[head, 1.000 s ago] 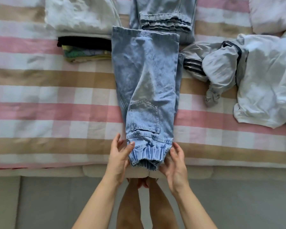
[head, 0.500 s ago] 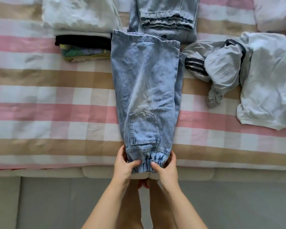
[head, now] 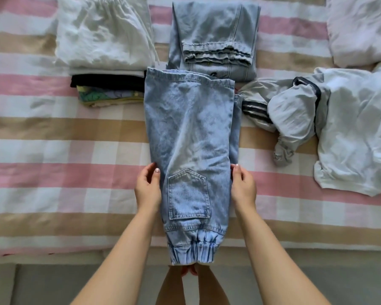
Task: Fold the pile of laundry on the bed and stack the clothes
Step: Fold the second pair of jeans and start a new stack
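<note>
Light blue jeans (head: 191, 133) lie folded lengthwise on the striped bed cover (head: 53, 150), elastic cuffs hanging over the near edge and a patch pocket facing up. My left hand (head: 146, 188) rests against the jeans' left edge about halfway up, thumb touching the denim. Level with it, my right hand (head: 243, 186) touches the right edge with relaxed fingers. Neither hand visibly grips the fabric. A second, folded pair of jeans (head: 216, 38) lies just beyond. To its left stands a stack of folded clothes (head: 108, 89) topped by a white garment (head: 103, 34).
An unfolded grey jacket with dark stripes (head: 290, 111) and a crumpled white shirt (head: 356, 133) lie at the right. A pale pillow (head: 361, 27) sits at the far right corner. The mattress edge (head: 75, 256) runs along the bottom, with my legs below it.
Both hands left the cuffs and slid up along the jeans' sides to mid length. The camera has moved closer over the bed.
</note>
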The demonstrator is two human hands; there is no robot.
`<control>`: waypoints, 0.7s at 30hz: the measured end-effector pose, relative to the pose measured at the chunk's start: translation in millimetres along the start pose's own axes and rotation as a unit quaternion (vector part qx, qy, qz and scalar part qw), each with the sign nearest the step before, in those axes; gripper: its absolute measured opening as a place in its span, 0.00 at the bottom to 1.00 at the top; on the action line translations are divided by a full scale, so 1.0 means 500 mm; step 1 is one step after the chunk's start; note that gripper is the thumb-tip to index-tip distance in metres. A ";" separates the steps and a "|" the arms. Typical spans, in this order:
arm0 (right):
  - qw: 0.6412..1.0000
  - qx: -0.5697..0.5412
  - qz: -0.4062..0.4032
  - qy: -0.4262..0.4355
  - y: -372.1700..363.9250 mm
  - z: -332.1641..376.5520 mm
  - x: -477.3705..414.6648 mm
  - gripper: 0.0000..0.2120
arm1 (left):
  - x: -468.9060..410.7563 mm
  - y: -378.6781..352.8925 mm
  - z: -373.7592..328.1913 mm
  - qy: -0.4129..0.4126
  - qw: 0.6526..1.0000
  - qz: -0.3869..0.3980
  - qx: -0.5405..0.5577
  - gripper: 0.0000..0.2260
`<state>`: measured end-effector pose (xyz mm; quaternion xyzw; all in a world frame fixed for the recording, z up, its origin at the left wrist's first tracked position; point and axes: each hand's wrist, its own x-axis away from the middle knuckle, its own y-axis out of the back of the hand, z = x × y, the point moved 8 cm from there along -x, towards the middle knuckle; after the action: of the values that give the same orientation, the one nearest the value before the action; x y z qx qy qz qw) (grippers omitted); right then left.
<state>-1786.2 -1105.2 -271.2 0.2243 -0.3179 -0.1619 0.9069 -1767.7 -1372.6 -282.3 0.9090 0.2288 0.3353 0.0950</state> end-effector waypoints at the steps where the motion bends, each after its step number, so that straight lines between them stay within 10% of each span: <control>1: 1.000 0.006 0.002 -0.010 -0.007 0.002 -0.015 0.18 | -0.016 -0.005 -0.006 0.002 1.000 -0.001 -0.003 0.13; 21: 0.993 0.031 -0.107 -0.024 0.023 0.004 -0.052 0.14 | -0.074 -0.007 -0.022 -0.020 0.997 -0.035 -0.065 0.05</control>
<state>-1804.9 -1084.8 -277.0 0.2807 -0.3189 -0.2538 0.8690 -1800.6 -1387.3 -296.2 0.8991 0.2358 0.3273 0.1699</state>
